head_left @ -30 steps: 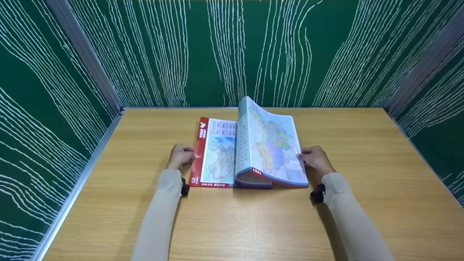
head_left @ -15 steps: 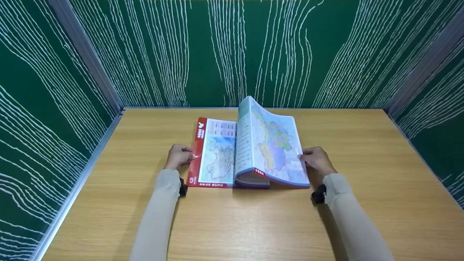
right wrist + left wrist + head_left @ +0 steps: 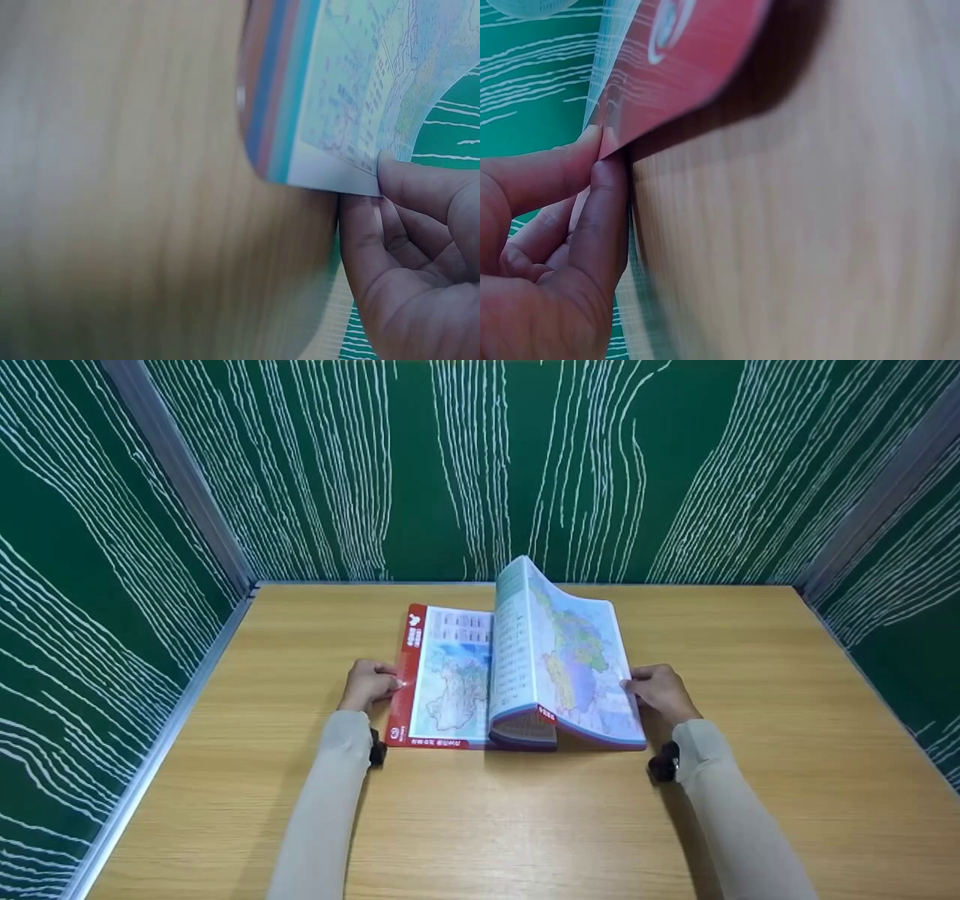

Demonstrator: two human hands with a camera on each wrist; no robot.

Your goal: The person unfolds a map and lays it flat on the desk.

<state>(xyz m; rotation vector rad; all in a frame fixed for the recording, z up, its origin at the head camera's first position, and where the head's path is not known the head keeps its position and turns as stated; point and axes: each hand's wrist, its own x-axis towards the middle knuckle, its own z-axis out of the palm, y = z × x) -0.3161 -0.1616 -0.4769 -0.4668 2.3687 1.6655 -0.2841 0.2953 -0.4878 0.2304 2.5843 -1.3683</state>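
Observation:
An atlas with map pages lies spread on the wooden table, its left part a red-bordered sheet with a map on it. Several pages arch up in the middle and slope down to the right. My left hand pinches the red edge between thumb and fingers; in the left wrist view the red corner stands off the wood. On the other side my right hand pinches the right edge of the map pages, thumb on top, and the right wrist view has their striped border close by.
The table has a light wood grain. Green panels with white wavy lines rise along the back and both sides, with grey metal posts at the corners. Each wrist wears a small black camera.
The right hand has shifted slightly right with the page edge, and the arched pages have leaned a little to the right. The left hand has drawn the red edge slightly left.

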